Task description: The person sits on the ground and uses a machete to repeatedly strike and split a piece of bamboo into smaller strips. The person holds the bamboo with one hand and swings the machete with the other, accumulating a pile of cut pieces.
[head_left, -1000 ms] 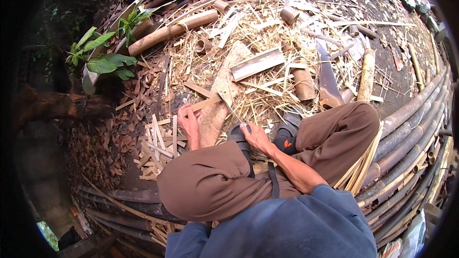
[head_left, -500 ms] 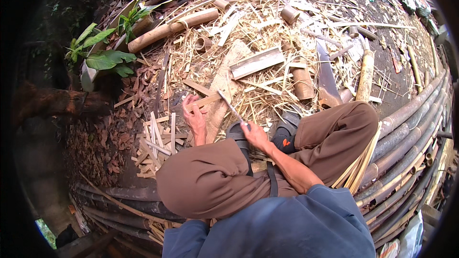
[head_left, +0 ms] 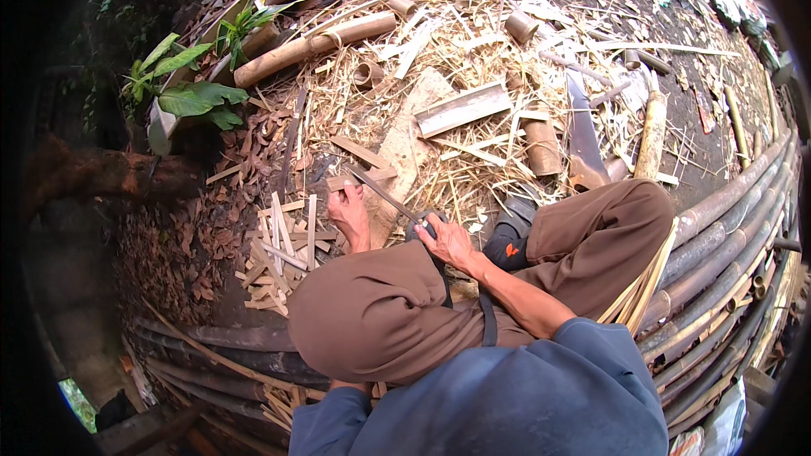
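My left hand [head_left: 350, 213] is closed round one end of a short flat bamboo piece [head_left: 378, 176], which lies across the pale wooden board [head_left: 407, 137]. In my right hand [head_left: 450, 242] is a knife [head_left: 382, 192]. Its narrow blade slants up and left, with the tip near the held piece; whether they touch I cannot tell. Just beyond, another flat bamboo piece [head_left: 359, 152] rests against the board. Beside my left hand is a loose heap of split bamboo pieces [head_left: 279, 245].
A split bamboo half [head_left: 463, 110] lies over the shavings [head_left: 460, 169]. A broad blade [head_left: 581, 122] and a bamboo tube [head_left: 542, 148] are to the right. Long bamboo poles [head_left: 701, 245] line the right side. Green leaves [head_left: 190, 100] stand at the far left.
The knife has swung to a flatter slant, its tip shifting left along the bamboo piece. My left hand has turned slightly, and the view has shifted a little.
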Demonstrator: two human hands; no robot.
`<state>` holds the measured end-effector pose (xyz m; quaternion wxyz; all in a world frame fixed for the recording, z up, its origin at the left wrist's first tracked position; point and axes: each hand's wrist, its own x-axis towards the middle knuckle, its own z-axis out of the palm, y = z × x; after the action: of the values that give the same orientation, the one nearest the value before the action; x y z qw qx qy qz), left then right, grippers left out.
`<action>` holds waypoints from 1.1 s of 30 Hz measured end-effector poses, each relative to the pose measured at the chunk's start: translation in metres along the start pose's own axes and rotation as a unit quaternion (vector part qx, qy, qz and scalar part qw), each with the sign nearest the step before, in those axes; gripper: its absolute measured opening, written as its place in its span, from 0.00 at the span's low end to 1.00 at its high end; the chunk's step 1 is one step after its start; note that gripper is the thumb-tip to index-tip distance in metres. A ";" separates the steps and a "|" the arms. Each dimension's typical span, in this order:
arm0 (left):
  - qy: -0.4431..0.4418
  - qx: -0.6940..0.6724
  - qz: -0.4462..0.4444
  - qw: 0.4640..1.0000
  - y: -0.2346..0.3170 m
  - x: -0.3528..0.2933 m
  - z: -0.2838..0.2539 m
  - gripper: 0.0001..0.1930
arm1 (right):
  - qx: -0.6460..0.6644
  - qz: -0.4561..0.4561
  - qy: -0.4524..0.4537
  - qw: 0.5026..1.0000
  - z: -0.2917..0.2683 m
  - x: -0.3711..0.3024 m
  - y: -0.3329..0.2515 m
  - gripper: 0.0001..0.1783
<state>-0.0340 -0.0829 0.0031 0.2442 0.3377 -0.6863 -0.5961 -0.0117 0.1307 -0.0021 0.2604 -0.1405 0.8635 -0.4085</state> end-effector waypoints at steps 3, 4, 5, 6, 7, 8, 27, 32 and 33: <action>-0.009 0.068 -0.002 0.998 -0.002 0.013 -0.003 0.12 | -0.005 0.077 0.040 0.996 0.010 0.015 0.031 0.28; -0.003 0.099 -0.004 0.995 -0.006 0.018 -0.013 0.12 | -0.024 0.063 0.056 0.996 0.012 0.016 0.039 0.29; 0.060 -0.043 -0.038 0.997 0.005 0.017 -0.011 0.12 | -0.038 0.063 0.052 0.996 0.011 0.022 0.052 0.29; 0.066 -0.139 -0.047 0.987 0.006 0.021 -0.019 0.12 | -0.053 0.065 0.042 0.996 0.007 0.022 0.053 0.29; 0.060 -0.155 -0.034 0.985 0.008 0.028 -0.027 0.12 | -0.067 0.092 0.007 0.993 0.001 0.025 0.055 0.28; 0.055 -0.173 -0.021 0.983 0.017 0.033 -0.029 0.11 | -0.097 0.055 0.063 0.992 -0.001 0.029 0.057 0.27; -0.195 -0.204 -0.192 0.940 0.085 -0.001 0.010 0.31 | -0.023 -0.157 0.234 0.959 -0.043 0.044 -0.062 0.23; -0.216 -0.208 -0.225 0.927 0.088 -0.003 0.010 0.31 | -0.011 -0.196 0.248 0.949 -0.039 0.045 -0.051 0.24; -0.228 -0.207 -0.230 0.923 0.090 -0.002 0.012 0.31 | -0.006 -0.189 0.239 0.952 -0.037 0.047 -0.046 0.23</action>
<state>-0.0572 -0.0679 0.0893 0.0016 0.2831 -0.4881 -0.8256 -0.0698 0.1037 0.0379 -0.0370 -0.2010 0.8604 -0.4667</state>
